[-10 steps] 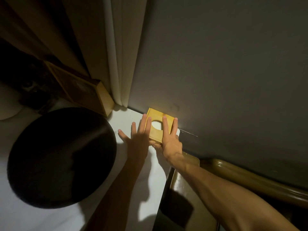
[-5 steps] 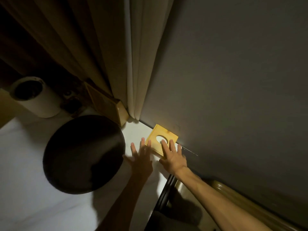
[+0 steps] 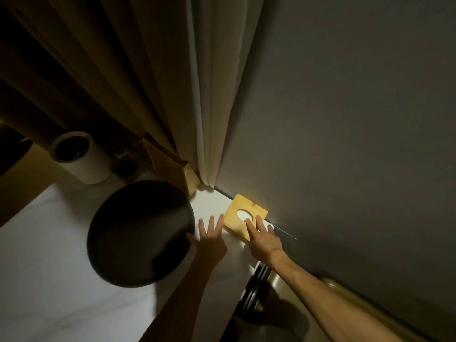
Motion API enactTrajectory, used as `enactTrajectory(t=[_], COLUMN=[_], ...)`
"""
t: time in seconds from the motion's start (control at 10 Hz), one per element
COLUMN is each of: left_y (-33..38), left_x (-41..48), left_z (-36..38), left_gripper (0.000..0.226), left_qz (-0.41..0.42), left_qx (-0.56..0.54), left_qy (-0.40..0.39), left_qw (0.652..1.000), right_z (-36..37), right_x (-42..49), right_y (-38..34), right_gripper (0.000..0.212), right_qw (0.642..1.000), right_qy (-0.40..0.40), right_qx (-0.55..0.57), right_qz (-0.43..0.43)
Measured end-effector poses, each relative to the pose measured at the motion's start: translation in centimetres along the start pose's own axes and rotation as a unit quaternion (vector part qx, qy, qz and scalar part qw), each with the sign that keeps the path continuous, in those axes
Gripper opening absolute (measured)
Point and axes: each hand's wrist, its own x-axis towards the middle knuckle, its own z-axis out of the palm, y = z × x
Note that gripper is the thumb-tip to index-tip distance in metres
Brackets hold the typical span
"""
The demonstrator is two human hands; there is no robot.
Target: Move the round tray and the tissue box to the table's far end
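The yellow wooden tissue box [image 3: 240, 208] with an oval white opening sits on the white table [image 3: 49, 280] against the grey wall, near the far corner. My right hand [image 3: 262, 239] lies flat with its fingertips on the box's near edge. My left hand [image 3: 212, 239] is spread open beside the box's left corner, fingertips just touching it. The dark round tray [image 3: 140, 233] lies flat on the table to the left of my left hand.
A white cylindrical container [image 3: 80, 157] and a wooden box [image 3: 170, 166] stand at the back by the beige curtain [image 3: 148, 95]. Small dark items sit between them. A dark chair [image 3: 256, 292] with a brown rail is beside the table's right edge.
Both hands have slid back off the top of the tissue box to its near edge. The view has pulled back, bringing the white container into sight.
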Motion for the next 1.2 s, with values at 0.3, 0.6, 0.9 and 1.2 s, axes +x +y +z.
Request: enactTrajectory(t=[0.3, 0.6, 0.9, 1.2], left_y=[-10.1, -17.4, -17.0, -20.1], left_x=[-6.7, -12.5, -12.2, -10.8], left_z=[-5.9, -3.3, -3.7, -7.9], left_gripper=[0.063, 0.072, 0.070, 0.050], left_qz=[-0.251, -0.276, -0.269, -0.211], left_qx=[0.031, -0.060, -0.045, -0.012], left_qy=[-0.052, -0.121, -0.181, -0.091], left_qw=[0.966, 0.952, 0.945, 0.973], right_z=[3.6, 7.0, 6.3, 2.1], right_x=[0.9, 3.1, 2.9, 4.4], right_y=[-10.5, -15.9, -15.3, -17.8], right_gripper=[0.073, 0.067, 0.064, 0.045], right_qw=[0.948, 0.917, 0.909, 0.936], right_qy=[0.082, -0.063, -0.072, -0.083], right_qx=[-0.180, -0.286, -0.308, -0.216], right_qz=[-0.251, -0.269, -0.270, -0.266])
